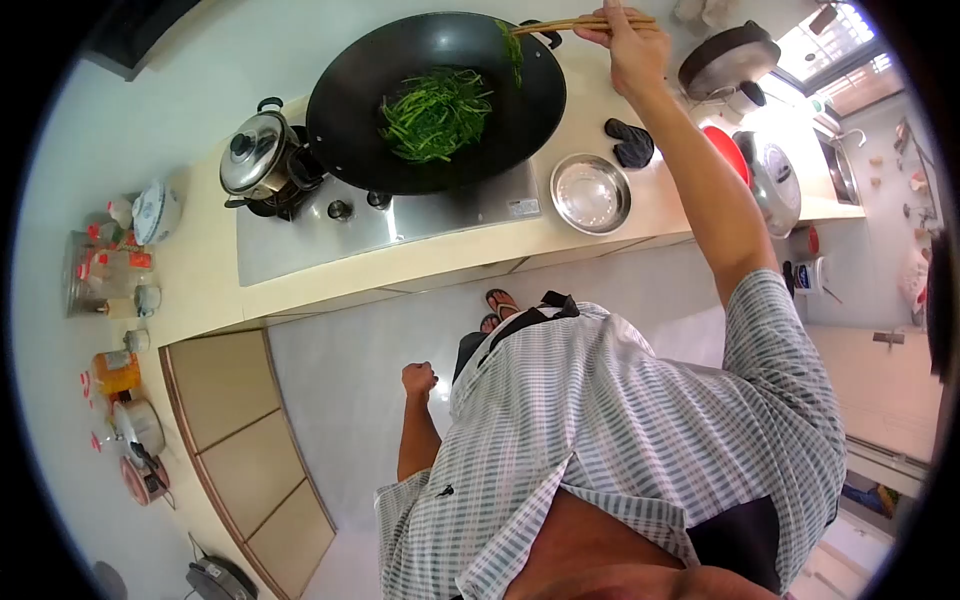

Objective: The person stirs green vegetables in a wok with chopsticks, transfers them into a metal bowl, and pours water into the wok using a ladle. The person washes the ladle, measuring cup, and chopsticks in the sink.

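Note:
My right hand (632,50) is closed around a pair of wooden chopsticks (565,25) over the right rim of a large black wok (345,105). A few strands of leafy greens (512,52) hang from the chopstick tips against the wok's inner wall. More cooked greens (437,113) lie in a heap at the bottom of the wok. My left hand (419,378) hangs low beside my body, away from the counter, its fingers curled into a fist with nothing visible in it.
A lidded steel pot (256,155) stands on the left burner of the steel hob (440,222). Right of the hob sit a shallow metal dish (591,195) and a dark cloth (630,143). Bottles (118,372) and jars line the left counter (185,300).

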Tool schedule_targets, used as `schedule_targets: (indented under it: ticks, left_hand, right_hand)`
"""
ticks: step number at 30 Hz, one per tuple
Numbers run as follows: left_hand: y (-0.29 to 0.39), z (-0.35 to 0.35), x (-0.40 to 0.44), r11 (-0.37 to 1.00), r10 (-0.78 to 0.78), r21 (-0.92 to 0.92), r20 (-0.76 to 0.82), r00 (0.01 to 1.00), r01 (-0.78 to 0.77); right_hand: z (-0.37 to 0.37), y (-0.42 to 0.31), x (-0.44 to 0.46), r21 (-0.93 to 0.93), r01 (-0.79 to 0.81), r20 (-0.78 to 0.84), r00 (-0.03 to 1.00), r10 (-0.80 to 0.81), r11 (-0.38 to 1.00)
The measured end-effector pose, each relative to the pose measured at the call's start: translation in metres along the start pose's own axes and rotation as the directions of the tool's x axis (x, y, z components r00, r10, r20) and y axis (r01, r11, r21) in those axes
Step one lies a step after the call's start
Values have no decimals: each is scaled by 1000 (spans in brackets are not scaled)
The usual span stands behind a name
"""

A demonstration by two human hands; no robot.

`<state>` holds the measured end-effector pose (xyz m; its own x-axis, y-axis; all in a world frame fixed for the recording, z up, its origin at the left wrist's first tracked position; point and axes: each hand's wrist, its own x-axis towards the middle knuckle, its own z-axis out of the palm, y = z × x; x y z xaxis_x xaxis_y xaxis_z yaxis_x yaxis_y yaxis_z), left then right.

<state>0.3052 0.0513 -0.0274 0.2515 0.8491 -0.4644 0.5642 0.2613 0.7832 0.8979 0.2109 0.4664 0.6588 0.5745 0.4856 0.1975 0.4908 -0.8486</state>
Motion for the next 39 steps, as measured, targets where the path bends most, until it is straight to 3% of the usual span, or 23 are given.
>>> schedule_targets:
  ticks: [3, 7, 13, 15, 16, 18, 22, 25, 30, 33, 36, 37, 38, 39]
  left_hand:
    - [-11, -4, 1, 993, -3, 117, 45, 999, -2]
    - [-21, 1, 2, 943, 18, 323, 189, 982, -80]
    - [-1, 23, 2, 926, -127, 376, 200, 972, 44]
    - [10, 27, 9, 919, -73, 394, 220, 973, -20]
    - [18, 29, 11, 914, -41, 402, 231, 972, -57]
    - [36, 31, 16, 890, -6, 442, 256, 967, -111]
    - [100, 41, 11, 912, -71, 410, 193, 979, -15]
    - [134, 65, 17, 910, -33, 411, 208, 977, -57]
    - [203, 130, -2, 909, -29, 415, 159, 987, -40]
    - [224, 181, -10, 888, -44, 457, 190, 981, -48]
    - [245, 230, -24, 898, -32, 434, 228, 973, -72]
    - [246, 245, -25, 905, -24, 417, 253, 967, -87]
    - [192, 263, 17, 943, -149, 332, 306, 940, 41]
    - [198, 281, 11, 938, -172, 339, 289, 942, 67]
  right_hand:
    - [-5, -8, -6, 70, -24, -122, 992, 32, 997]
    - [-11, -27, -7, 47, -23, -148, 988, 30, 999]
    - [-8, -70, -7, 15, 7, -129, 992, -5, 1000]
    - [-14, -68, 0, -53, 39, -59, 997, -42, 998]
    - [-9, -74, -3, -117, -63, -126, 991, 48, 991]
    - [-20, -63, -3, -21, -43, -121, 992, 40, 999]
    - [-38, -37, -10, 69, -117, -125, 984, 125, 991]
    - [-54, -47, -10, 176, -162, -225, 954, 200, 971]
    - [-103, -83, 14, 356, -97, -214, 960, 182, 929]
    - [-167, -123, 30, 380, 61, -228, 973, 29, 923]
    - [-241, -172, 33, 368, 116, -305, 952, 2, 923]
    - [-267, -177, 31, 363, 134, -344, 939, -1, 922]
    - [-296, -181, 30, 350, 163, -377, 926, -20, 922]
    - [-326, -187, 30, 329, 196, -407, 912, -48, 924]
